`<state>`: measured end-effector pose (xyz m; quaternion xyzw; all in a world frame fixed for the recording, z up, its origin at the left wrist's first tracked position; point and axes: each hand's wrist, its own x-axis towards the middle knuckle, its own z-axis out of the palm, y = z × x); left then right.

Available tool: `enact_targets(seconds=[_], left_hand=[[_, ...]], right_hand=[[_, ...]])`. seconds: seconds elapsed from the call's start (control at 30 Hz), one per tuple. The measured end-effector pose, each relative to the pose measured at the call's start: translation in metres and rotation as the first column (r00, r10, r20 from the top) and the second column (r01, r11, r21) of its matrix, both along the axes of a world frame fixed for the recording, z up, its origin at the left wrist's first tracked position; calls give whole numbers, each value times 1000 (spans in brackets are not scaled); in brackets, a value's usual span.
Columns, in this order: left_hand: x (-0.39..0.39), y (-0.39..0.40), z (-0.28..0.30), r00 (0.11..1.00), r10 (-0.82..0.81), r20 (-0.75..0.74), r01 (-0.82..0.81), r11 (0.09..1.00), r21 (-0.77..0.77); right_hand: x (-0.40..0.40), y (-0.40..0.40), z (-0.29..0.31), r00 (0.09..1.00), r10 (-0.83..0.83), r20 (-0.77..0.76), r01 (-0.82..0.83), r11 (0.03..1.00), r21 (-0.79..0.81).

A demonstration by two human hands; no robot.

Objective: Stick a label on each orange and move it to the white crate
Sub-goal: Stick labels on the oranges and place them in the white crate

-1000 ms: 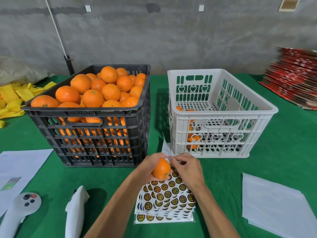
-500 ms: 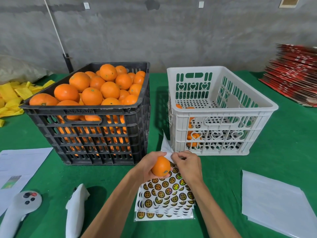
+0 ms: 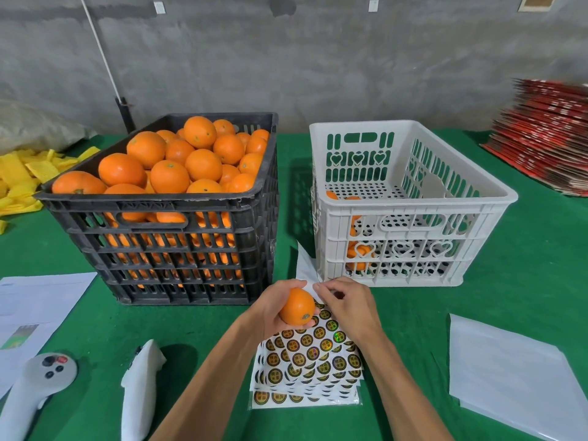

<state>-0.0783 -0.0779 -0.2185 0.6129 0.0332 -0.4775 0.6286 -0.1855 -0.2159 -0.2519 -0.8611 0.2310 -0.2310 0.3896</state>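
While your left hand (image 3: 270, 308) cups orange (image 3: 296, 306) over label sheets (image 3: 307, 361), right hand (image 3: 345, 302) pinches at sheet edge; label unseen. White crate (image 3: 410, 198) holds few; black crate (image 3: 159, 224) nearly full.

Your way up to the white crate (image 3: 410, 198) open above its near wall, black crate (image 3: 165, 249) walling the left, green tabletop (image 3: 525, 275) bare to the right, narrow gap between the crates.

Grey concrete wall (image 3: 350, 65), green cloth-covered table (image 3: 525, 249), white pole (image 3: 98, 49) leaning against wall
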Motion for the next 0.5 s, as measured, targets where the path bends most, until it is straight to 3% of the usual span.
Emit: enact_targets(seconds=[0.3, 0.5], left_hand=[[0, 0, 1, 1000, 3, 4, -3, 1000, 5], [-1, 2, 4, 999, 40, 5, -41, 999, 34]], right_hand=[[7, 2, 1, 998, -55, -11, 55, 998, -39], [6, 1, 0, 982, -168, 80, 143, 957, 253]])
